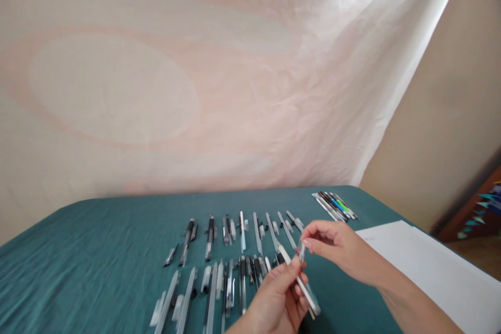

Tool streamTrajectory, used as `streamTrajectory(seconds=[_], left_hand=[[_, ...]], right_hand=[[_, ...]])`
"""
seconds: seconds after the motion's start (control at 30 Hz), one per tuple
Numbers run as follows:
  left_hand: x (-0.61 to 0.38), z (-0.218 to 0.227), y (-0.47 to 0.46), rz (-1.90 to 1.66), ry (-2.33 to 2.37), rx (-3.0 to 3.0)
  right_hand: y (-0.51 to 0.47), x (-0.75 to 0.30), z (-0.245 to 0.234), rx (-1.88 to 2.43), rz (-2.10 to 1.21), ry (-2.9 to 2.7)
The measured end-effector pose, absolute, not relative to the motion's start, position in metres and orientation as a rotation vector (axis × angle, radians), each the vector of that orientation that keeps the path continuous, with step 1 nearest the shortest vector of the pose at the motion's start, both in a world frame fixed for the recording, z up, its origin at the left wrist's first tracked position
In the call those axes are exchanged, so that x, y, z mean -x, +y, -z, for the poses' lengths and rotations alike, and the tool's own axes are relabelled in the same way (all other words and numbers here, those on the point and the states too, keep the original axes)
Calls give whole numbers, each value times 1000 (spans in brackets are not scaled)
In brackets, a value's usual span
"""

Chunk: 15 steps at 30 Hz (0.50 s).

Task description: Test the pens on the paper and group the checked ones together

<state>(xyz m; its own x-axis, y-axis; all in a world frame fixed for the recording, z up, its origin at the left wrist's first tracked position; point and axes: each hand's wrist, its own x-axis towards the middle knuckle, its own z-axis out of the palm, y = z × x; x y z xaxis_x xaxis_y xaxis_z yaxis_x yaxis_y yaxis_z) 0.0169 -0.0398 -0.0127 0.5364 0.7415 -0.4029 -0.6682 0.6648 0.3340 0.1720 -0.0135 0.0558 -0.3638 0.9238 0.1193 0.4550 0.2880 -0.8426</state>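
Observation:
My left hand [278, 292] is closed around a white pen [310, 295], which slants from upper left to lower right. A thin stick-like end shows beside the pen's lower end. My right hand [332, 240] pinches a small clear pen cap [301, 251] between thumb and fingertips, right beside the left thumb. The left fingers seem to touch this cap too. Just beyond my hands lie pen parts in two rows, among them a frosted pen barrel [271, 230] and a light blue-white pen [242, 232]. My left hand hides part of the near row.
The parts rest on a green tablecloth [97, 271]. A group of pens [334, 206] lies side by side at the back right. White paper sheets [422, 266] lie at the right, under my right forearm. A pale patterned cloth [219, 88] hangs behind the table.

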Motion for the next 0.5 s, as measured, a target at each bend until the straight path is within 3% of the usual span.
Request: streamTrajectory(seconds=[0.5], left_hand=[[-16,13,-39,-854,558,-143]], right_hand=[[-11,-172,-53,1191,-1091,-1651]])
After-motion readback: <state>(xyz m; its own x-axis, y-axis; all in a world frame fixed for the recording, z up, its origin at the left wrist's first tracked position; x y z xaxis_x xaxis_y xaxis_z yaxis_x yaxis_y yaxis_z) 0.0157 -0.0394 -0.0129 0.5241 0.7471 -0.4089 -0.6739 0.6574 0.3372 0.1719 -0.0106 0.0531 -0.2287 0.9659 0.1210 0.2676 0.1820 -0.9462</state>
